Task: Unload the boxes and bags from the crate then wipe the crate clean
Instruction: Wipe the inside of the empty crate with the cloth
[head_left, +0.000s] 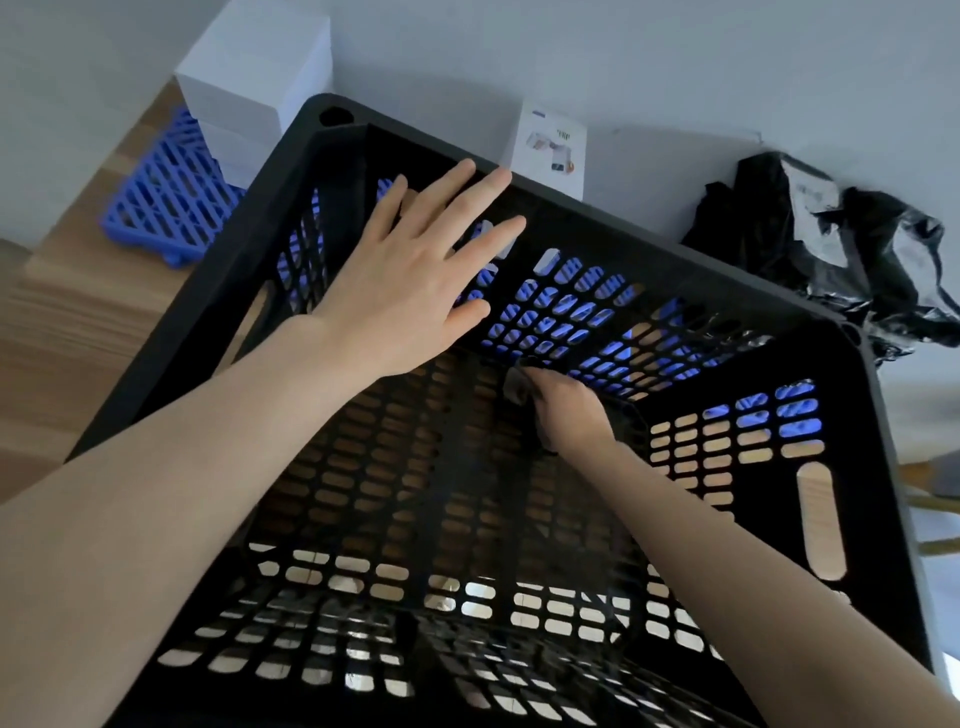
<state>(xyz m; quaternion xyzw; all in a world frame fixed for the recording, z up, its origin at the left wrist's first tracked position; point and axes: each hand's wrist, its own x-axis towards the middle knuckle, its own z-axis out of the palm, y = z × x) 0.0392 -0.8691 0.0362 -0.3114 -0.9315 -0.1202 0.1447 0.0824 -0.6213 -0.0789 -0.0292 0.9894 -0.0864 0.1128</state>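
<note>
A large black slotted crate (649, 236) fills the view, with nothing inside but my right arm. My left hand (415, 275) hovers or rests flat over its far left wall, fingers straight and spread, tips near the far rim. My right hand (569, 410) is deep inside near the far wall's base, gripping a dark cloth (519, 384) pressed against the crate's floor. White boxes (260, 78) stand stacked beyond the crate's far left corner. A small white printed box (553, 148) leans behind the far rim. Black plastic bags (841, 249) lie crumpled at the far right.
A blue slotted crate piece (166, 202) lies flat under the white boxes on the wooden floor (78, 322). A pale wall (675, 62) runs behind everything. Some objects sit at the right edge, too cut off to tell.
</note>
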